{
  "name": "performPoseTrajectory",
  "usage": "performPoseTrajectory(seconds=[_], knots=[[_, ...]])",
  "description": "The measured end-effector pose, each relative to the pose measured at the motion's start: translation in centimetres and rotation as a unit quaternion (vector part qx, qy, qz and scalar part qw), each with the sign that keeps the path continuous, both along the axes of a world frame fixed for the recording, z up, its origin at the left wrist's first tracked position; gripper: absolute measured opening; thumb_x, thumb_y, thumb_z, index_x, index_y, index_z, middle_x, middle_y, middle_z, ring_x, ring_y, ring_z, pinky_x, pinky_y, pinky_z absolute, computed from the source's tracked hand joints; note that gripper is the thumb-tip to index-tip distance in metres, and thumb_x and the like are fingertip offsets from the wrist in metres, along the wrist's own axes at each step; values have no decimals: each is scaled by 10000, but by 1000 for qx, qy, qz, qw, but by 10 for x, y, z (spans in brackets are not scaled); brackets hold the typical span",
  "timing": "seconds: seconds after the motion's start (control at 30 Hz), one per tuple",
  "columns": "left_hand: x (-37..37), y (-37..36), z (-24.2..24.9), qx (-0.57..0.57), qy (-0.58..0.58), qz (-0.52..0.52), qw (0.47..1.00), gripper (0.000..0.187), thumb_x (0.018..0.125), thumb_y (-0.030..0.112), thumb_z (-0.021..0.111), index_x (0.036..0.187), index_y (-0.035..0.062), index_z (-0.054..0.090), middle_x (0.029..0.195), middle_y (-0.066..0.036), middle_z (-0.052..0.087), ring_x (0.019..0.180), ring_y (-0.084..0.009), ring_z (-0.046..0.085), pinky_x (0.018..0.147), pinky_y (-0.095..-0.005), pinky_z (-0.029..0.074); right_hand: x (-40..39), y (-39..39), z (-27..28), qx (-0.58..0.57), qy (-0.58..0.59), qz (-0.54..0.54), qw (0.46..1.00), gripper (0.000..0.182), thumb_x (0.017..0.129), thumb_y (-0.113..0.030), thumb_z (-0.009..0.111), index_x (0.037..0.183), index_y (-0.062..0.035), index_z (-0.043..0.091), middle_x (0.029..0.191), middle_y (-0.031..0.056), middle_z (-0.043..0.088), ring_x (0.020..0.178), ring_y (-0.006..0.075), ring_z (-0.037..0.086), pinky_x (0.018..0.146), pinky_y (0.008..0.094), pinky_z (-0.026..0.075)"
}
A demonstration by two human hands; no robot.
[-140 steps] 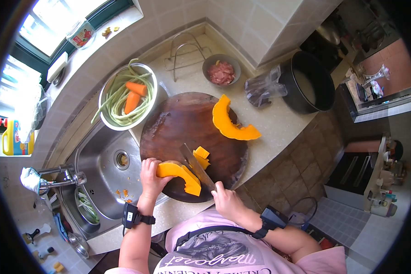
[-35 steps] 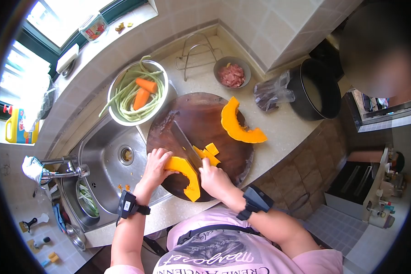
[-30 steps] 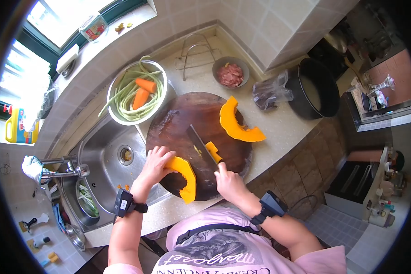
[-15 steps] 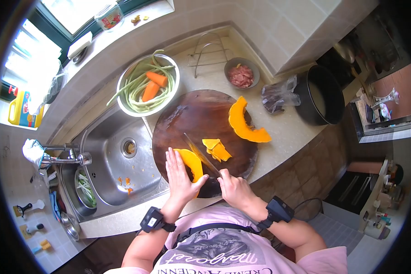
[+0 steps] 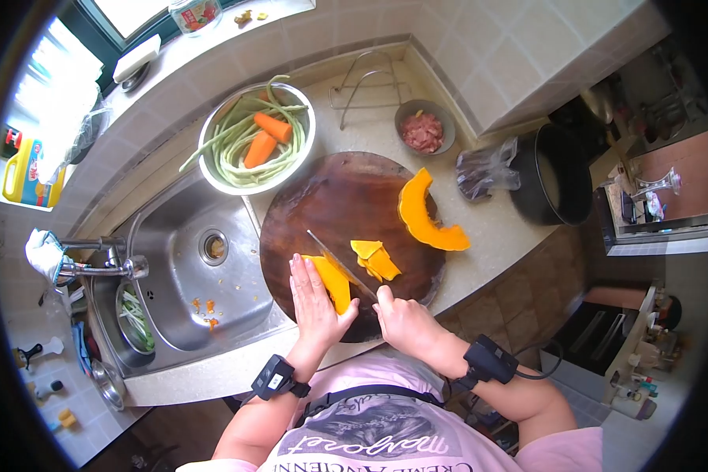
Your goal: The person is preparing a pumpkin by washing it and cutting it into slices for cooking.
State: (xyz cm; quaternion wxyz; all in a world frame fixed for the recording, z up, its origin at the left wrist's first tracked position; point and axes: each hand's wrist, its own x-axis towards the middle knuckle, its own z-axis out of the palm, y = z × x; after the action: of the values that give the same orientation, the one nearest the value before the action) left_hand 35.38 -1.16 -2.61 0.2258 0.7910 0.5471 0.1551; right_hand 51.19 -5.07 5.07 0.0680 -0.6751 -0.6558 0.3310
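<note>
On the round dark wooden cutting board, my left hand rests with straight fingers against a thick orange pumpkin piece. The thumb is on the piece's near end, so the hand holds it in place. Wrapped round a knife handle, my right hand keeps the knife slanting along the right side of that piece. The handle is hidden in the fist. Several cut pumpkin pieces lie just right of the blade. A curved pumpkin wedge sits at the board's right edge.
Left of the board is a steel sink with orange scraps and a faucet. Behind stand a bowl of green beans and carrots, a wire rack and a bowl of meat. A plastic bag and black pot are at right.
The pumpkin piece under my left hand has turned, and its hollow inner side no longer shows. The knife stays beside it, its tip slightly farther left. The view has shifted a little.
</note>
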Motion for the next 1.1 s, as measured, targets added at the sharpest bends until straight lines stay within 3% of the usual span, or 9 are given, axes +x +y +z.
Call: performPoseTrajectory(seconds=[0.17, 0.27, 0.43, 0.7, 0.93, 1.07, 1.1], knots=[[-1, 0, -4, 21, -18, -5, 1000, 1063, 635, 336, 698, 1376, -26, 27, 1420, -275, 24, 1323, -420, 64, 1060, -496, 129, -15, 23, -5, -6, 15, -2, 1000, 152, 822, -107, 472, 893, -5, 385, 626, 214, 598, 596, 349, 620, 512, 434, 511], [-1, 2, -7, 41, -21, -5, 999, 1053, 638, 332, 695, 1378, -22, 35, 1421, -273, 31, 1322, -420, 74, 1059, -494, 137, -21, 33, -42, 56, 25, -3, 998, 174, 808, -100, 477, 918, 7, 394, 638, 227, 599, 615, 355, 622, 526, 434, 513], [-4, 0, 2, 13, -36, -9, 999, 1078, 603, 298, 716, 1384, -5, 38, 1428, -258, 40, 1325, -406, 90, 1058, -486, 154, -8, 26, -58, 83, 63, -115, 988, 193, 889, -179, 430, 941, 2, 385, 589, 228, 563, 561, 402, 576, 485, 479, 469], [-33, 12, 7, -23, -73, -113, 991, 1100, 532, 242, 717, 1396, 36, 69, 1431, -252, 63, 1299, -402, 195, 1040, -429, 239, -1, -12, -31, 72, 149, -184, 969, 157, 877, -131, 436, 959, -16, 368, 649, 253, 563, 647, 425, 566, 536, 511, 444], [-39, 20, 17, -56, -47, -155, 985, 1032, 527, 180, 669, 1396, 53, 128, 1432, -257, 59, 1287, -417, 221, 1025, -415, 272, -2, -20, -27, 104, 166, -110, 974, 205, 848, -101, 503, 1003, -12, 404, 710, 238, 576, 648, 400, 581, 511, 469, 464], [-45, 18, 19, -16, -29, -156, 987, 973, 559, 124, 646, 1382, 15, 140, 1422, -266, 101, 1258, -419, 274, 1024, -423, 273, -1, -19, -24, 98, 140, -71, 983, 184, 849, -111, 497, 983, -23, 406, 713, 221, 583, 631, 382, 590, 495, 456, 476], [-44, 14, 17, -17, -37, -121, 992, 956, 617, 165, 687, 1369, -26, 129, 1410, -275, 133, 1240, -418, 297, 1024, -430, 267, -2, -19, -22, 101, 132, -61, 984, 166, 854, -122, 489, 962, -32, 400, 701, 213, 581, 618, 377, 593, 487, 456, 478]])
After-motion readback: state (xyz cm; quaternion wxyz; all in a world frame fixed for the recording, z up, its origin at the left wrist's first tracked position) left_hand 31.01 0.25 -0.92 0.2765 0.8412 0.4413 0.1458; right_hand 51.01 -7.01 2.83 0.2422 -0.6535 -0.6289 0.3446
